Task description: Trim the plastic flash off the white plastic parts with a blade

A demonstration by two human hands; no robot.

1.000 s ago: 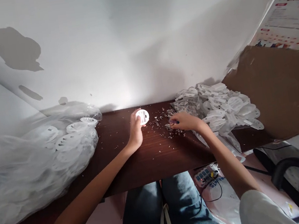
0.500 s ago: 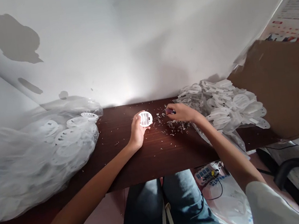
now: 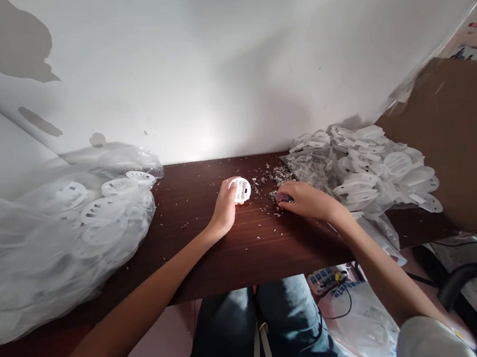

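Note:
My left hand [image 3: 223, 208] is closed around a round white plastic piece with slots [image 3: 242, 190], held up over the table with the thumb across its face. To the right, my right hand [image 3: 307, 200] is curled shut on a small purplish object with a dark part [image 3: 284, 197]; the fingers hide most of it, so its kind is unclear. That hand is low over the table, beside a scatter of small white plastic scraps [image 3: 282, 174]. A gap separates the two hands.
A large clear bag of white slotted pieces [image 3: 107, 219] fills the left side. More white pieces lie heaped [image 3: 377, 166] on the right, near a brown cardboard sheet [image 3: 459, 155]. The dark wooden table [image 3: 232, 261] meets a white wall. A power strip [image 3: 322, 280] lies below.
My right hand has moved nearer to me and slightly right, still closed on the small object. The white piece in my left hand has shifted slightly right and turned.

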